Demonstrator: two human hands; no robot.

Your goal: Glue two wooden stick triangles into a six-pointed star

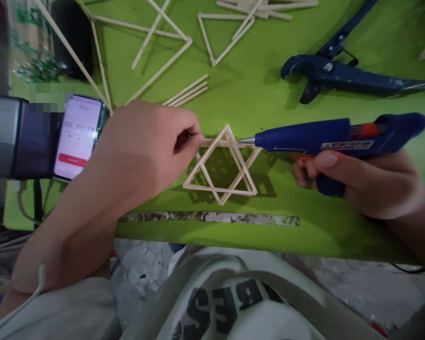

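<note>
A six-pointed star of thin wooden sticks lies in the middle of the green table. My left hand pinches the star's upper left corner between thumb and finger. My right hand is wrapped round a blue glue gun, with fingers at its orange trigger. The metal nozzle points left and meets, or nearly meets, the upper stick near the star's top point. Whether glue is coming out cannot be made out.
Dark blue cutters lie at the back right. Larger stick frames and loose sticks lie behind my left hand. A phone showing a timer leans at the left. A stained flat strip runs along the front edge.
</note>
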